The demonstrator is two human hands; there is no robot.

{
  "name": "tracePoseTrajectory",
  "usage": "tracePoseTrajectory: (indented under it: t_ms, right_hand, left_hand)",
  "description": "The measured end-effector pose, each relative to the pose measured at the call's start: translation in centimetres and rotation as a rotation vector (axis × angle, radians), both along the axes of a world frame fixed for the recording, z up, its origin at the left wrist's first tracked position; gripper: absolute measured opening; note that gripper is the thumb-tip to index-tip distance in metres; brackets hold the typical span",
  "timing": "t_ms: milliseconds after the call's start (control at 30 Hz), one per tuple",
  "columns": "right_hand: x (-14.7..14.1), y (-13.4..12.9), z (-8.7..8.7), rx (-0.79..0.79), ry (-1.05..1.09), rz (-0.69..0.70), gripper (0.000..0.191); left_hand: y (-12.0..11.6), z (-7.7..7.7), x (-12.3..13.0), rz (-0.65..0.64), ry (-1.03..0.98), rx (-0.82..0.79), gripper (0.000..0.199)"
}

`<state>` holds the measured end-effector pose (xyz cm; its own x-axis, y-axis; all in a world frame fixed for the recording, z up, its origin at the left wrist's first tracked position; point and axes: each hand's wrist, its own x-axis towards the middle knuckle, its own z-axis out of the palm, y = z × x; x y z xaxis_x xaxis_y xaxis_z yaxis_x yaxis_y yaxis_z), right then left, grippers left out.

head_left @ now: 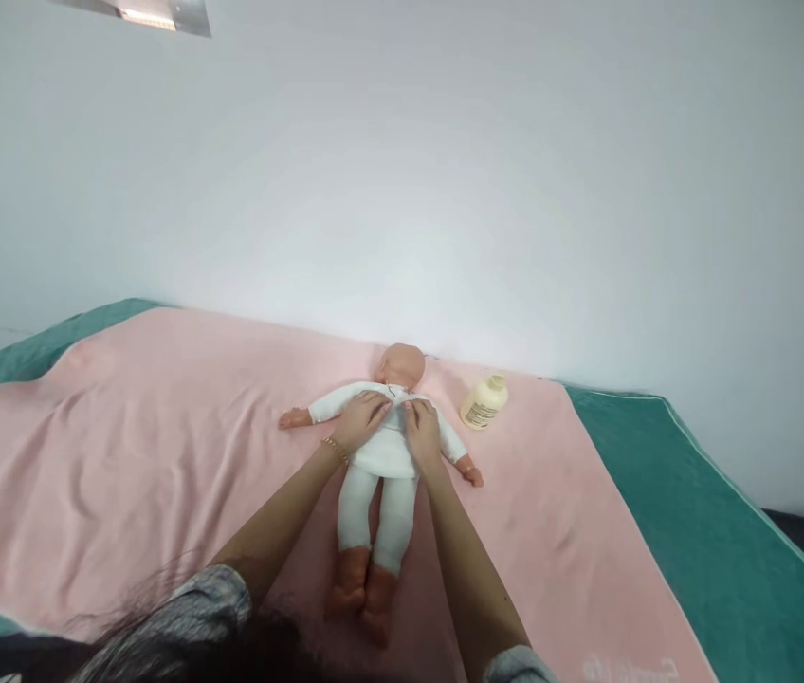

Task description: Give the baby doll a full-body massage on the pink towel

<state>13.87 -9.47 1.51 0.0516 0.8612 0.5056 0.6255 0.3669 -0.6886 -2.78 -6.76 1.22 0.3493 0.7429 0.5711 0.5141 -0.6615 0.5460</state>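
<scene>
A baby doll [384, 455] in a white top and white leggings lies on its back, its head toward the wall and its arms spread. My left hand [362, 418] rests on one side of the doll's upper chest, a bracelet at the wrist. On the other side of the chest lies my right hand [422, 429]. The fingers of both hands meet the white top near the neckline; whether they pinch the cloth is too small to tell. A cream bottle [484, 402] stands to the right of the doll's shoulder.
Beneath the doll is a wrinkled pink sheet [160, 427] over a green cover [686, 493]. A pale wall [402, 171] rises directly behind. Dark hair crosses the bottom edge of the view.
</scene>
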Motion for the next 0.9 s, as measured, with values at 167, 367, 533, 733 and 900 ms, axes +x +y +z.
tracePoseTrajectory:
  t_ms: [167,367,533,733,900]
  right_hand:
    - [-0.6,1.2,-1.5,0.004,-0.060,-0.006,0.030]
    - [-0.6,0.8,-2.5,0.034,-0.093,0.007,0.027]
    - [-0.6,0.5,-2.8,0.071,-0.111,0.001,0.031]
    - [-0.5,0.7,-3.0,0.037,-0.156,0.002,0.032]
    - [-0.5,0.6,-3.0,0.043,-0.156,-0.007,0.034]
  left_hand:
    - [0.3,-1.2,0.6,0.028,0.028,-0.002,0.032]
    - [-0.1,-1.9,0.8,0.059,0.064,0.019,0.029]
    - [-0.2,-2.3,0.8,0.076,0.060,0.035,0.031]
    - [0.3,-2.7,0.9,0.059,0.065,0.007,0.029]
    - [0.2,-2.6,0.9,0.059,0.046,0.003,0.030]
